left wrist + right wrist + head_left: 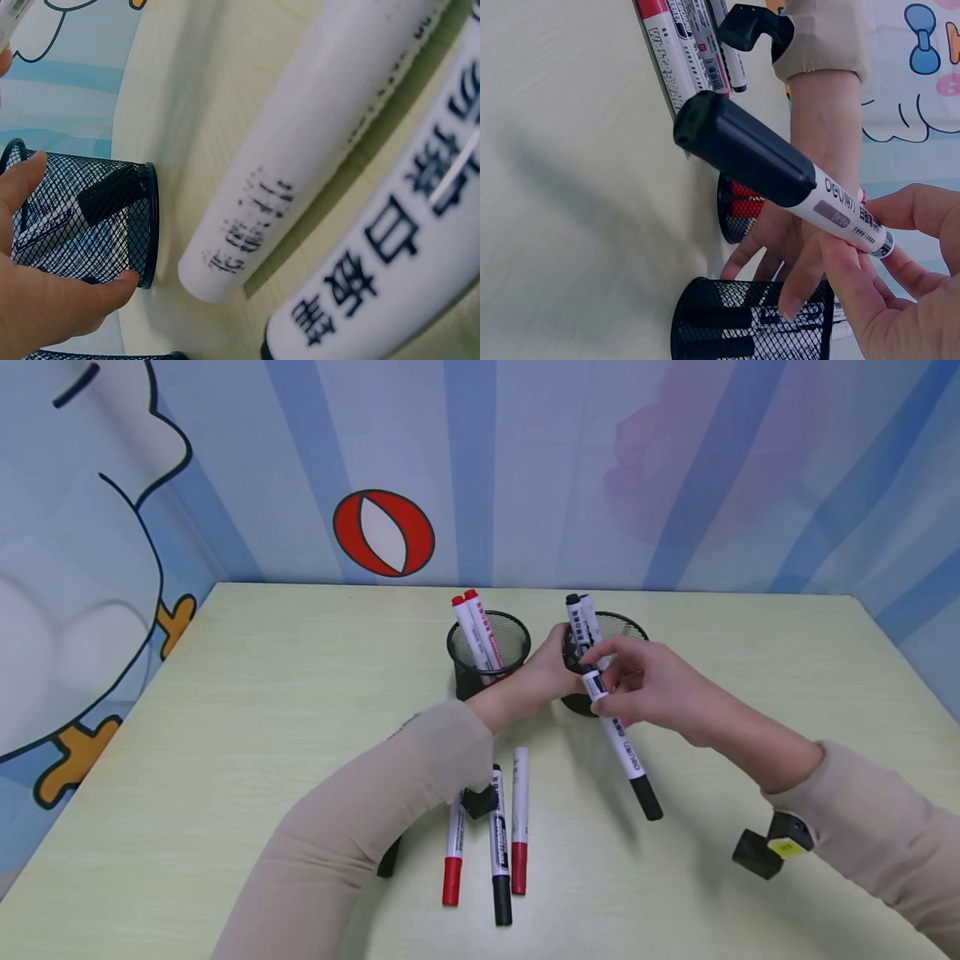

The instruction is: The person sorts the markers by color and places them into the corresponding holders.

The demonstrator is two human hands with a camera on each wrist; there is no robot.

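My right hand (656,689) pinches a black-capped whiteboard marker (622,747) between thumb and fingers. The marker tilts in front of the right black mesh pen cup (636,628), cap end down toward the table. Around the side of that cup my left hand (553,670) holds on, its thumb and fingers spread against the mesh in the left wrist view. Black-capped markers (727,319) show through the mesh in the right wrist view, and white marker ends (588,614) stick up above the rim.
Left of it stands another mesh pen cup (517,639) with red-ended markers (474,627) in it. On the table near me lie red-capped markers (519,827) and a black-capped marker (500,852). Partly under my left sleeve shows another black cap (388,862). A printed backdrop (525,477) borders the table.
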